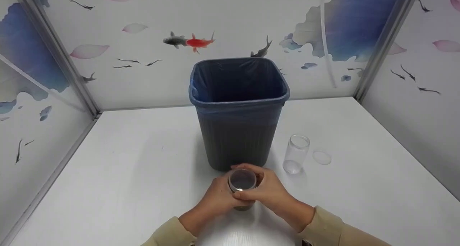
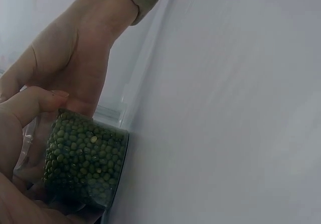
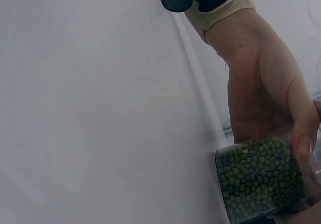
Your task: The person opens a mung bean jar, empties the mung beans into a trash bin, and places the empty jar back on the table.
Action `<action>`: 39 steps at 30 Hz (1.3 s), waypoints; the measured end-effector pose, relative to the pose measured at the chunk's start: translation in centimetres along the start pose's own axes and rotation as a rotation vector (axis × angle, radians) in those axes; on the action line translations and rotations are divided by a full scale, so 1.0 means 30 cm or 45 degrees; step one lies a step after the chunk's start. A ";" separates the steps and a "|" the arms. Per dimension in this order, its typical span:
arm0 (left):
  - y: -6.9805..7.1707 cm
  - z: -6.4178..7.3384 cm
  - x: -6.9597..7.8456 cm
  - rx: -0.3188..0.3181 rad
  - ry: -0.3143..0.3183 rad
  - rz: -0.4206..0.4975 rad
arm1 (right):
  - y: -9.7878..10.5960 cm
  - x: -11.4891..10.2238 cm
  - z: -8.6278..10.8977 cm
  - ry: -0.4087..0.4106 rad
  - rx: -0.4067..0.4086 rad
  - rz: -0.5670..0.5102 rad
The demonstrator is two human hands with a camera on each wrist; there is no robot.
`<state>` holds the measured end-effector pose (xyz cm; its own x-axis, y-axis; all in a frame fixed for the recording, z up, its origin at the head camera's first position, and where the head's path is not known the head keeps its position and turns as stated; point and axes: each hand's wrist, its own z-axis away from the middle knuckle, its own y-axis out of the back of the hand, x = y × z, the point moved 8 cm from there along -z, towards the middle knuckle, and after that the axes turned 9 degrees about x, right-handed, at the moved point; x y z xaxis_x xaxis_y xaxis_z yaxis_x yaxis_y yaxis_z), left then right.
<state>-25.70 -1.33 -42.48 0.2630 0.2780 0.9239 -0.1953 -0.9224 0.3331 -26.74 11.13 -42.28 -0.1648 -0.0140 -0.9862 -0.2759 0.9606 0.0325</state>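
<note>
A clear jar (image 1: 243, 180) stands upright between both hands, close to the front of the bin. Green beans (image 2: 83, 158) that look like mung beans fill its lower part, and its base is at the table surface. My left hand (image 1: 216, 195) grips the jar's side from the left. From the right, my right hand (image 1: 272, 189) holds the upper part, thumb on the near side and fingers round the far rim. Whether a lid sits on this jar I cannot tell. In the right wrist view, the left thumb (image 3: 304, 146) lies against the jar wall above the beans.
A dark bin (image 1: 239, 134) with a blue liner stands behind the hands, against the back wall. To its right are an upright clear jar (image 1: 296, 154) and a round clear lid or ring (image 1: 321, 157) lying flat. Printed panels enclose the white table (image 1: 107, 181).
</note>
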 end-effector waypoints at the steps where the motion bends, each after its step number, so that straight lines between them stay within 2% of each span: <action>1: 0.001 0.000 -0.001 -0.008 0.003 0.004 | -0.002 0.001 0.000 0.000 -0.013 -0.003; 8: 0.005 -0.002 -0.013 -0.042 0.024 -0.019 | -0.021 0.006 -0.005 -0.010 -0.166 -0.044; 14: 0.000 -0.002 -0.006 -0.058 0.017 -0.024 | -0.023 -0.005 -0.006 0.014 -0.215 0.007; 19: 0.000 -0.002 -0.010 -0.097 0.044 -0.014 | -0.028 -0.016 0.002 0.005 -0.143 0.080; 22: 0.001 -0.002 -0.009 -0.117 0.036 0.004 | -0.028 -0.014 0.008 -0.003 -0.062 0.097; 26: 0.000 -0.001 -0.011 -0.127 0.031 -0.004 | -0.028 -0.005 0.015 -0.030 -0.011 0.084; 39: 0.004 0.001 -0.018 -0.115 0.064 -0.013 | -0.026 -0.004 0.013 -0.021 -0.004 0.103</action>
<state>-25.83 -1.61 -42.95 0.2179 0.3021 0.9280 -0.2779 -0.8923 0.3557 -26.15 10.49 -42.26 -0.1713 0.0684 -0.9828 -0.2651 0.9576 0.1129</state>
